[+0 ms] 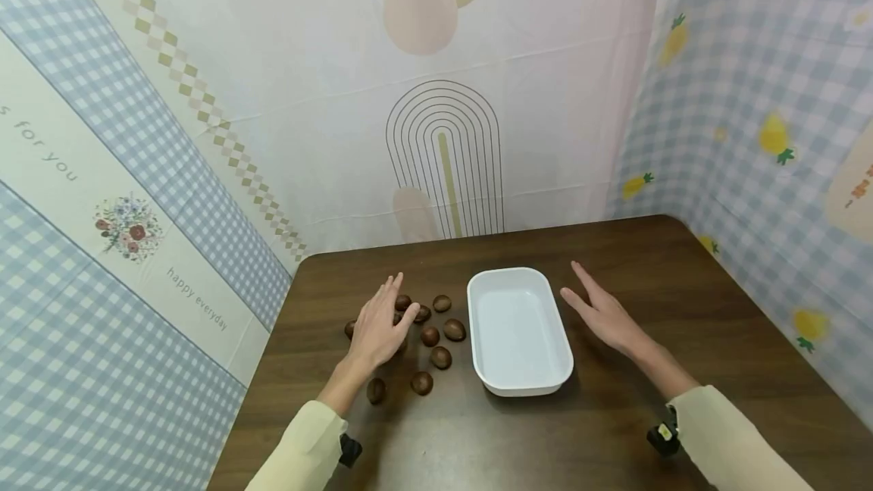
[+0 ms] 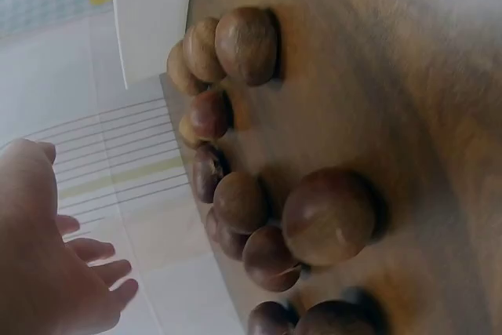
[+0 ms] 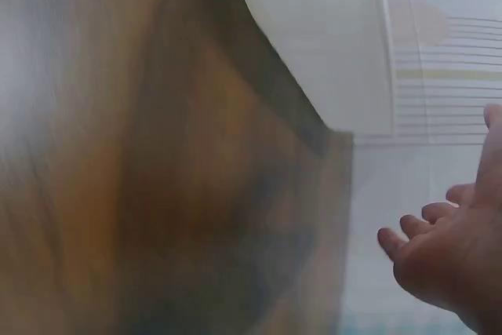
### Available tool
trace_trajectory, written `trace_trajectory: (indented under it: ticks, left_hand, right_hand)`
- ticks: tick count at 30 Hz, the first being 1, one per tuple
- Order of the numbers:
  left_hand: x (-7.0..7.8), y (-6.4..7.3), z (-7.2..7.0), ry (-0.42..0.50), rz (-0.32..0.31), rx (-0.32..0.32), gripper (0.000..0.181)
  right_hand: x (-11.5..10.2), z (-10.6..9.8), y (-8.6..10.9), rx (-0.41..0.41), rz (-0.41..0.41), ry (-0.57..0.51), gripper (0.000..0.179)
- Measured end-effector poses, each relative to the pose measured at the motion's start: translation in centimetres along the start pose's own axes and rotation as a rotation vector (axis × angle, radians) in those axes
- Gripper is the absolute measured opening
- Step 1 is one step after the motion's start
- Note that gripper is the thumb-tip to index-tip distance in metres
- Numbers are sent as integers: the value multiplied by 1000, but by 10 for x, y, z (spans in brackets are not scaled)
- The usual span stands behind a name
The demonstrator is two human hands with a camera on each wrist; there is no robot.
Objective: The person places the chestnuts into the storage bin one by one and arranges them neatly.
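Note:
Several brown chestnuts (image 1: pixel 454 329) lie scattered on the wooden table, left of a white rectangular dish (image 1: pixel 521 332) with nothing in it. Over the chestnuts hovers my left hand (image 1: pixel 382 328), its fingers extended and thumb spread, hiding some of them in the head view. The left wrist view shows the chestnuts (image 2: pixel 329 216) close by, with that hand held above the table. My right hand (image 1: pixel 607 317) is to the right of the dish, fingers straight and thumb apart, holding nothing. In the right wrist view the dish's side (image 3: pixel 321 45) is beside it.
The dark wooden table (image 1: pixel 614 248) backs onto a pale printed cloth (image 1: pixel 327 97). Checked cloths hang along the left (image 1: pixel 68 286) and right (image 1: pixel 750 173) sides. A dark device is strapped to each wrist, below a pale yellow sleeve.

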State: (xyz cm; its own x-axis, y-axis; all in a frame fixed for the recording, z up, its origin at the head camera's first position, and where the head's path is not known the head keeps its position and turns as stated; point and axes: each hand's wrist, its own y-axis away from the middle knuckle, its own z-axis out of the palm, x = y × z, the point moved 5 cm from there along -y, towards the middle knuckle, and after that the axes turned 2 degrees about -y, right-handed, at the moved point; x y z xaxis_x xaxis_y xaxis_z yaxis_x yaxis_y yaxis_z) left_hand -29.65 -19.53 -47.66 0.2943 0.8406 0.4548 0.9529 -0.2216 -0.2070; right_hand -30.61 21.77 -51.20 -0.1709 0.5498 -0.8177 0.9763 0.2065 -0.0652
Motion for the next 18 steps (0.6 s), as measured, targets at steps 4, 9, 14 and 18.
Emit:
trace_trajectory:
  ticks: [4, 9, 14, 18]
  left_hand:
    - [1, 7, 3, 89, 27, 73, 74]
    - [3, 17, 10, 169, 11, 118, 72]
    - [8, 26, 19, 256, 46, 170, 67]
    - [12, 33, 28, 308, 48, 195, 62]
  right_hand:
    - [1, 21, 2, 0, 12, -233, 78]
    - [3, 42, 2, 11, 24, -446, 77]
    - [7, 57, 2, 44, 32, -571, 77]
    - [10, 66, 3, 63, 29, -620, 80]
